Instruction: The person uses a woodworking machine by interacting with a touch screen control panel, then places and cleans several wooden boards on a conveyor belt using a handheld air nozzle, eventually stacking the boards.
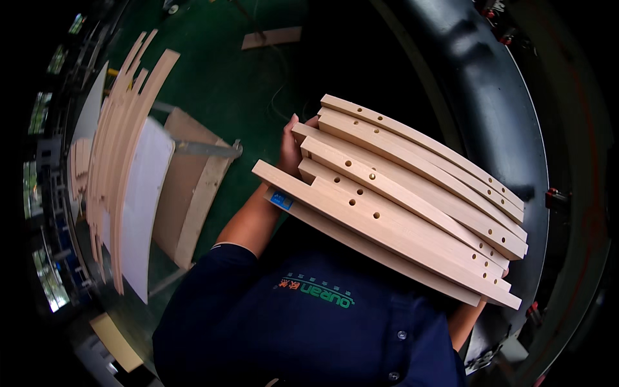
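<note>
A stack of pale wooden slats [400, 213] with drilled holes lies across both my arms in front of my chest. My left hand [291, 147] is wrapped round the slats' left ends, its thumb showing at the edge and the other fingers mostly hidden. At the lower right ends, only a little of my right hand [505, 271] shows; it grips the same stack from beneath and the far side. The slats are laid side by side, slightly uneven at their ends. A blue label [282, 200] sticks to the lowest one.
To my left, long wooden strips [132, 148] rest on a white board [145, 193] over a brown panelled stand [187, 193]. A loose wooden piece [272, 38] lies on the green floor [206, 71]. A black, shiny machine bed or conveyor [480, 84] curves along my right.
</note>
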Demonstrator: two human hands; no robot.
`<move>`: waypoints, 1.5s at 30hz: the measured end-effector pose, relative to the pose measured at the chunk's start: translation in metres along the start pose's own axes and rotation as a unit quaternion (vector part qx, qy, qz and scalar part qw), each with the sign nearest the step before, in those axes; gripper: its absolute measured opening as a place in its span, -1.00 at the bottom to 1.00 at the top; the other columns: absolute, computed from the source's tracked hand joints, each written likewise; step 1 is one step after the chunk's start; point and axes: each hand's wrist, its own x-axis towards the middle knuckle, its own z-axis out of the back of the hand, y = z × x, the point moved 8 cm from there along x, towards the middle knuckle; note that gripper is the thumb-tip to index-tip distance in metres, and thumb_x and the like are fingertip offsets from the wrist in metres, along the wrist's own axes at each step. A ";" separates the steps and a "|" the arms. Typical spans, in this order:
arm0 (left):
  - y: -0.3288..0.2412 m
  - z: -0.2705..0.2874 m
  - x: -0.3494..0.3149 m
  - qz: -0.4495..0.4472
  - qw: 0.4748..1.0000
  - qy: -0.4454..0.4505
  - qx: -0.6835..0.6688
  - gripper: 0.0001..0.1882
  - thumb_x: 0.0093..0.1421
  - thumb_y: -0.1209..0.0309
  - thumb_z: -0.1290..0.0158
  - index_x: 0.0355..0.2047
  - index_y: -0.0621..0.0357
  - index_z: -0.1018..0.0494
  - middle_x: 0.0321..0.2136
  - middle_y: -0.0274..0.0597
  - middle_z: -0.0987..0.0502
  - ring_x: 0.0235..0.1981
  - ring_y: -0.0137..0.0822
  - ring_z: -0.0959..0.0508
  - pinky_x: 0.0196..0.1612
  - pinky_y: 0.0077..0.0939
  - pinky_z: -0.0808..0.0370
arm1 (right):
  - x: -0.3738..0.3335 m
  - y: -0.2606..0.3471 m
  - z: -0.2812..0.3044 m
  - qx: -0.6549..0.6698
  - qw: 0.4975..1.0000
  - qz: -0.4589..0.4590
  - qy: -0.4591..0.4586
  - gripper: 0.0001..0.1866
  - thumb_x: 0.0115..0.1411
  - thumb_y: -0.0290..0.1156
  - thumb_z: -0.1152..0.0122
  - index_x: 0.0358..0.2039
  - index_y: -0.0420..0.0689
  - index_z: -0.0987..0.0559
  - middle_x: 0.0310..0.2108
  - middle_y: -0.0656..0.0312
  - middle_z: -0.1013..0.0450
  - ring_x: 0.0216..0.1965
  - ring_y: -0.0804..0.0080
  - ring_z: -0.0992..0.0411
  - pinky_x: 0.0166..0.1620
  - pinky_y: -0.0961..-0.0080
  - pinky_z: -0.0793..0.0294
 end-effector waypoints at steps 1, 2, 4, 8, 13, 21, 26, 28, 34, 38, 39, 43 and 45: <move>-0.024 -0.014 0.025 -0.009 1.000 0.018 0.017 -0.18 0.35 -0.24 0.37 0.24 0.24 -0.29 0.08 -0.04 -0.49 0.09 -0.20 -0.49 0.13 -0.30 -0.45 | -0.015 0.000 -0.005 0.011 1.000 0.013 0.002 -0.34 0.25 -0.08 -0.22 0.25 -0.17 -0.33 0.09 0.14 -0.44 0.06 0.30 -0.45 0.08 0.35 -0.48; -0.025 -0.010 0.005 -0.027 0.998 -0.038 0.044 -0.20 0.35 -0.23 0.36 0.22 0.23 -0.31 0.07 -0.05 -0.50 0.08 -0.21 -0.50 0.13 -0.30 -0.45 | -0.012 0.001 -0.008 -0.001 1.000 0.012 0.017 -0.34 0.25 -0.08 -0.22 0.25 -0.17 -0.33 0.09 0.14 -0.44 0.06 0.30 -0.45 0.08 0.35 -0.48; -0.016 -0.002 -0.033 -0.052 0.996 -0.058 0.030 -0.24 0.35 -0.22 0.33 0.17 0.21 -0.36 0.03 -0.07 -0.52 0.06 -0.22 -0.51 0.12 -0.31 -0.45 | -0.009 0.001 -0.011 -0.026 0.998 0.003 0.051 -0.34 0.25 -0.08 -0.23 0.25 -0.17 -0.33 0.09 0.14 -0.44 0.06 0.30 -0.45 0.08 0.35 -0.48; 0.011 -0.003 -0.105 -0.146 0.982 -0.119 0.014 -0.25 0.35 -0.22 0.31 0.12 0.21 -0.41 0.00 -0.09 -0.54 0.05 -0.21 -0.52 0.13 -0.29 -0.45 | -0.002 0.007 -0.008 -0.075 0.989 -0.013 0.127 -0.33 0.24 -0.08 -0.23 0.25 -0.18 -0.33 0.09 0.13 -0.44 0.06 0.30 -0.45 0.08 0.35 -0.48; 0.053 0.005 -0.159 -0.215 0.967 -0.122 -0.067 -0.28 0.34 -0.22 0.28 0.10 0.18 -0.42 -0.02 -0.07 -0.56 0.02 -0.14 -0.54 0.11 -0.21 -0.47 | 0.023 0.013 -0.006 -0.122 0.971 0.013 0.207 -0.33 0.24 -0.09 -0.24 0.25 -0.18 -0.33 0.09 0.13 -0.44 0.06 0.30 -0.45 0.08 0.34 -0.48; 0.124 -0.009 -0.293 -0.403 0.909 0.008 -0.102 -0.22 0.32 -0.26 0.31 0.20 0.17 -0.33 0.09 -0.05 -0.48 0.10 -0.09 -0.48 0.18 -0.13 -0.39 | 0.001 0.031 -0.039 -0.230 0.894 0.057 0.379 -0.32 0.23 -0.09 -0.25 0.26 -0.18 -0.32 0.09 0.13 -0.44 0.06 0.30 -0.45 0.09 0.34 -0.48; 0.203 -0.070 -0.406 -0.509 0.836 -0.203 -0.021 -0.14 0.29 -0.29 0.33 0.28 0.18 -0.24 0.19 -0.04 -0.39 0.19 -0.11 -0.40 0.24 -0.14 -0.33 | -0.052 0.058 -0.045 -0.310 0.824 0.072 0.469 -0.31 0.22 -0.09 -0.26 0.26 -0.18 -0.32 0.09 0.13 -0.44 0.06 0.30 -0.45 0.09 0.34 -0.48; 0.236 -0.110 -0.459 -0.525 0.821 -0.225 0.006 -0.07 0.26 -0.33 0.33 0.34 0.20 -0.16 0.25 -0.02 -0.33 0.25 -0.10 -0.35 0.28 -0.14 -0.28 | -0.085 0.063 -0.044 -0.338 0.792 0.069 0.504 -0.31 0.22 -0.09 -0.27 0.26 -0.18 -0.32 0.09 0.13 -0.44 0.06 0.30 -0.45 0.09 0.34 -0.48; 0.331 -0.233 -0.615 -0.592 0.729 -0.330 -0.092 -0.08 0.27 -0.32 0.31 0.35 0.20 -0.11 0.28 0.01 -0.28 0.26 -0.04 -0.32 0.31 -0.03 -0.22 | -0.233 0.090 -0.101 -0.413 0.656 0.062 0.629 -0.30 0.22 -0.10 -0.27 0.26 -0.18 -0.32 0.09 0.13 -0.44 0.06 0.30 -0.46 0.09 0.34 -0.48; 0.381 -0.293 -0.700 -0.593 0.680 -0.398 -0.167 -0.11 0.27 -0.32 0.32 0.36 0.12 -0.12 0.26 -0.05 -0.31 0.25 -0.04 -0.33 0.29 -0.03 -0.25 | -0.308 0.095 -0.112 -0.425 0.612 0.041 0.665 -0.30 0.21 -0.10 -0.28 0.26 -0.18 -0.32 0.10 0.13 -0.44 0.06 0.30 -0.46 0.09 0.33 -0.49; 0.399 -0.275 -0.736 -0.610 0.670 -0.393 -0.159 -0.12 0.27 -0.31 0.31 0.35 0.11 -0.14 0.25 -0.07 -0.32 0.24 -0.05 -0.34 0.27 -0.04 -0.26 | -0.336 0.064 -0.113 -0.425 0.600 0.026 0.677 -0.30 0.21 -0.10 -0.28 0.26 -0.18 -0.32 0.10 0.13 -0.44 0.06 0.30 -0.46 0.09 0.33 -0.49; 0.405 -0.185 -0.746 -0.642 0.553 -0.452 -0.280 -0.16 0.26 -0.31 0.27 0.30 0.06 -0.24 0.17 -0.08 -0.40 0.18 -0.07 -0.40 0.24 -0.05 -0.31 | -0.388 -0.025 -0.253 -0.423 0.516 0.001 0.745 -0.29 0.21 -0.10 -0.29 0.27 -0.18 -0.31 0.10 0.13 -0.44 0.06 0.29 -0.46 0.09 0.33 -0.49; 0.351 -0.150 -0.652 -0.686 0.466 -0.482 -0.284 -0.22 0.26 -0.30 0.23 0.21 0.05 -0.33 0.09 -0.10 -0.47 0.12 -0.10 -0.45 0.19 -0.06 -0.37 | -0.358 -0.026 -0.376 -0.448 0.458 -0.019 0.768 -0.29 0.20 -0.10 -0.29 0.27 -0.18 -0.31 0.10 0.13 -0.44 0.06 0.29 -0.46 0.09 0.33 -0.49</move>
